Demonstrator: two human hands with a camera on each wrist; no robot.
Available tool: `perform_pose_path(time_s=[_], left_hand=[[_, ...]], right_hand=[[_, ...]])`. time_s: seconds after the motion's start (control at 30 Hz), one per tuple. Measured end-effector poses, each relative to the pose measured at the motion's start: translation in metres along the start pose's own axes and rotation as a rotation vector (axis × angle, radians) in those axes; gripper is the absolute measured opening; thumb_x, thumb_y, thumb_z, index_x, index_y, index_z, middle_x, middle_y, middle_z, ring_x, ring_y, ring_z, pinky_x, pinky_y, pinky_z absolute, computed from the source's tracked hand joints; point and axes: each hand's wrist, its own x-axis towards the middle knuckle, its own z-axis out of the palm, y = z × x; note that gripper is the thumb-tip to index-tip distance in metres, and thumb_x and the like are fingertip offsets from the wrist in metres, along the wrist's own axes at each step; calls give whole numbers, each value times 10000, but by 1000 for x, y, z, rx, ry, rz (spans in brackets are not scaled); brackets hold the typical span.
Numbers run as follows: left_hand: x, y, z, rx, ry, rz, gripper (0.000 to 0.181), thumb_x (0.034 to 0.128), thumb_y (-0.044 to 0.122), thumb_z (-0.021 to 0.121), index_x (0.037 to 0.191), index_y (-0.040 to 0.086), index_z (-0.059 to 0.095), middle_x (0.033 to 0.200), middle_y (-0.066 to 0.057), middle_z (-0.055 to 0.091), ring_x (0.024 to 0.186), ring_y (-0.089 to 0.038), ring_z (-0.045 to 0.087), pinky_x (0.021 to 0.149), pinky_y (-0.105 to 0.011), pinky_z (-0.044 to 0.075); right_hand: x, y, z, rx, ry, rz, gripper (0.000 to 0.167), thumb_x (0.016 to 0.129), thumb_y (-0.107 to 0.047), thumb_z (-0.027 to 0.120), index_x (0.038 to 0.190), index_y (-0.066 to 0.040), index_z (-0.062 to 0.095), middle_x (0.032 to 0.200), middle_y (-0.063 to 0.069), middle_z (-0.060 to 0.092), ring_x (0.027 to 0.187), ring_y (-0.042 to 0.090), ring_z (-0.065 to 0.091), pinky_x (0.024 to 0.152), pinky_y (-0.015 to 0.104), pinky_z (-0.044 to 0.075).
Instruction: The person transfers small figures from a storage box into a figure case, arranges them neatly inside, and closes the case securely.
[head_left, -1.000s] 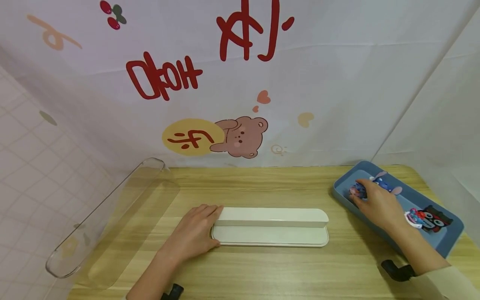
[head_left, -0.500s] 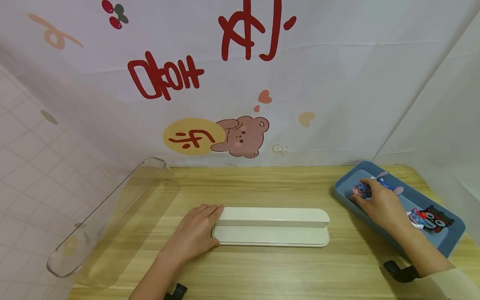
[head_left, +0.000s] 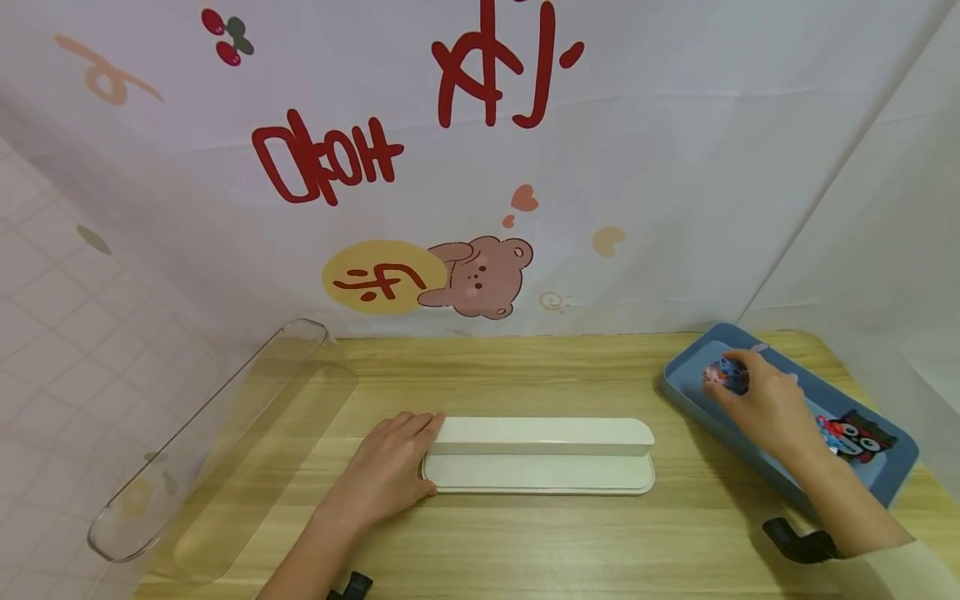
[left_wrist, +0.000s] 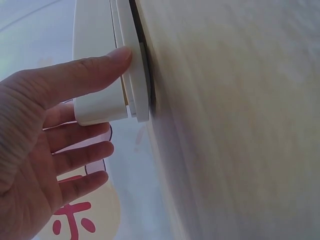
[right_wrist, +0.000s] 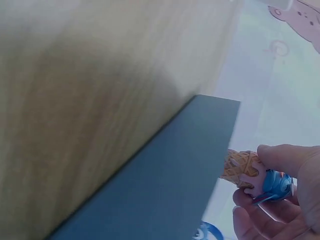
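Observation:
My left hand [head_left: 386, 467] grips the left end of a long white two-level stand [head_left: 540, 473]. In the left wrist view, the thumb presses the edge of its base and a finger passes behind the raised part. Over the far end of a blue tray [head_left: 723, 432], my right hand [head_left: 772, 408] pinches a small toy figurine [head_left: 723, 375]. The right wrist view shows the figurine [right_wrist: 250, 172] as a waffle cone with pink drips and a blue part, between thumb and fingers. Part of it is hidden by the fingers.
In the tray lie more toys, among them a black and red piece with big round eyes [head_left: 866, 437]. A clear plastic cover [head_left: 258, 450] stands at the left of the wooden table [head_left: 555, 542]. Behind is a white printed cloth [head_left: 675, 167].
My right hand has risen slightly with the figurine, which shows more clearly between the fingers. The left hand stays on the stand.

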Motion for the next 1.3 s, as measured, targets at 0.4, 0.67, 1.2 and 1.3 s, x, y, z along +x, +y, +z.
perform_pose_path(time_s=[0.4,0.67,1.2,1.3], left_hand=[[-2,-1,2,4,-7,-9,955,636,244,1025,1432,-54,590,1340,-148,662,1208,-312,609,1010,-504,522],[-2,0,2,0,-2,-7,950,636,245,1025,1430,-50,594,1341,-147,664,1205,-314,614,1006,-504,526],[-2,1,2,5,0,-8,937,635,235,1023,1419,-52,597,1321,-145,667,1200,-317,614,1015,-509,519],[-1,1,2,6,1,-8,936,635,234,1022,1419,-51,598,1319,-143,668,1196,-314,616,1013,-508,520]], right_hand=[[0,-21,-10,-14,63,-22,602,916,-218,832,1366,85,571,971,222,679,785,330,634,616,400,463],[-2,-38,-14,7,110,-73,570,893,-165,844,1341,80,592,1015,274,680,733,302,624,574,348,459],[-12,-82,-4,51,199,-244,550,802,-48,895,1280,44,638,1058,192,677,787,311,649,659,176,461],[-13,-91,-1,56,197,-256,546,800,-53,897,1275,30,641,1046,164,681,788,282,648,650,230,500]])
